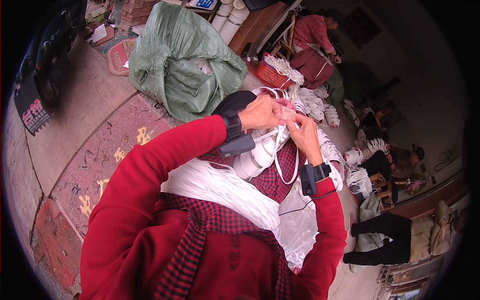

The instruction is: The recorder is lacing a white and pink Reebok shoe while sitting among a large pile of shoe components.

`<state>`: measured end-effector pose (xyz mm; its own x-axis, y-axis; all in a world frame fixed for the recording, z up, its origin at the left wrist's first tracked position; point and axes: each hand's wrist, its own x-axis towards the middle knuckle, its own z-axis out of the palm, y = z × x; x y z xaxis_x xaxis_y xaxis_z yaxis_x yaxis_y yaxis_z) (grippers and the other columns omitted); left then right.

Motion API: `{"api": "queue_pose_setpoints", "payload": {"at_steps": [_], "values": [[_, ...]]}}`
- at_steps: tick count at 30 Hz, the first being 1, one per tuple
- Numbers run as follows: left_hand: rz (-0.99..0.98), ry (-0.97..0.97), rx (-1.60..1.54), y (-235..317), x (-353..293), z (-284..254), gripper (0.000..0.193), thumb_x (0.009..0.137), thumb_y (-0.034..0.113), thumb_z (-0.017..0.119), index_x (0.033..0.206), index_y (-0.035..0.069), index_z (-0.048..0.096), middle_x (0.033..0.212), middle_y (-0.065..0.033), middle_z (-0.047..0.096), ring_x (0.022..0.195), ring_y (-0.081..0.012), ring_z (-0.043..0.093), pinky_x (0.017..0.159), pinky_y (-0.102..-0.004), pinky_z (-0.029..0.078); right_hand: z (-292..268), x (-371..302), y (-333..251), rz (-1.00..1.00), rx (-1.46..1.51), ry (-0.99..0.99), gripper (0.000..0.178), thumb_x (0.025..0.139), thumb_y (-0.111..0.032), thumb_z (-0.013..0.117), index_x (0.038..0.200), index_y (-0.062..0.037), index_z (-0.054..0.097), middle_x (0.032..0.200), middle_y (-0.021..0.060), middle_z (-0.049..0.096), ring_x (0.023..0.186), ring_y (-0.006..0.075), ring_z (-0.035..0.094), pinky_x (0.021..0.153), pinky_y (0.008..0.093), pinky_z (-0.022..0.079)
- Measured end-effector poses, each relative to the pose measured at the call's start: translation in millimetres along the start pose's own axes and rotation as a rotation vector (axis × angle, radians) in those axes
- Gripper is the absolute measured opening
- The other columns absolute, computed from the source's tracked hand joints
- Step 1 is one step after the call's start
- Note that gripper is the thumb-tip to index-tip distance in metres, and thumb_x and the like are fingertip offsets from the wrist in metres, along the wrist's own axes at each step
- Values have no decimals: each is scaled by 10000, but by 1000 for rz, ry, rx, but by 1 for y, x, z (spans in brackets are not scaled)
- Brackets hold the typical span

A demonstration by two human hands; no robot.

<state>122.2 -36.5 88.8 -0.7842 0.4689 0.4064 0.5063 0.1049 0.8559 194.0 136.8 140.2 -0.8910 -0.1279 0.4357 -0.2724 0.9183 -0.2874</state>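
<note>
My left hand (261, 113) is closed, its fingertips pinching at a white flat strap (278, 145) over my lap. Close beside it, my right hand (304, 134) pinches the same strapping from the other side. Between the fingertips shows a small pale pink patch (287, 114); I cannot make out what it is. Loops of strap hang below both hands, over a white coiled roll (255, 159). Across my lap lies a thick bundle of loose white straps (220, 192), on a red and black checked cloth (272, 184).
A big green woven sack (175, 60) stands open ahead to the left. Further off is a red basket (274, 75) of white strapping, near a seated person (312, 40). White coils (310, 105) lie on the floor to the right, where other people sit and stand.
</note>
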Motion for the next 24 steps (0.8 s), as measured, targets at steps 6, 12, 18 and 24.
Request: {"api": "queue_pose_setpoints", "payload": {"at_steps": [6, 12, 18, 24], "values": [[-2, -5, -37, 10, 0, -2, 165, 699, 134, 796, 665, 20, 682, 604, -112, 610, 617, -194, 607, 600, -378, 490, 6, 1, -1, 150, -8, 43, 191, 809, -155, 668, 831, 30, 711, 819, 222, 699, 809, 348, 703, 748, 400, 528], [-7, -68, 1, 7, 2, -6, 221, 719, 176, 815, 704, -6, 690, 623, -67, 633, 590, -98, 552, 568, -299, 468, 6, -3, 0, 148, 105, 11, 172, 812, -122, 644, 870, 19, 725, 837, 232, 699, 803, 356, 698, 750, 394, 526], [19, -71, 31, 4, 4, -5, 233, 742, 199, 810, 707, 0, 692, 620, -61, 632, 588, -94, 543, 580, -299, 469, 15, -3, 4, 138, 51, 77, 191, 807, -121, 639, 885, 28, 730, 830, 212, 709, 777, 293, 701, 730, 372, 534], [75, -156, 27, 10, 8, -11, 252, 746, 216, 805, 696, 1, 682, 608, -47, 608, 596, -93, 518, 579, -298, 460, 13, -11, 9, 144, 263, 146, 146, 783, -71, 693, 879, 2, 611, 714, 27, 640, 649, 80, 558, 616, 248, 462]]}}
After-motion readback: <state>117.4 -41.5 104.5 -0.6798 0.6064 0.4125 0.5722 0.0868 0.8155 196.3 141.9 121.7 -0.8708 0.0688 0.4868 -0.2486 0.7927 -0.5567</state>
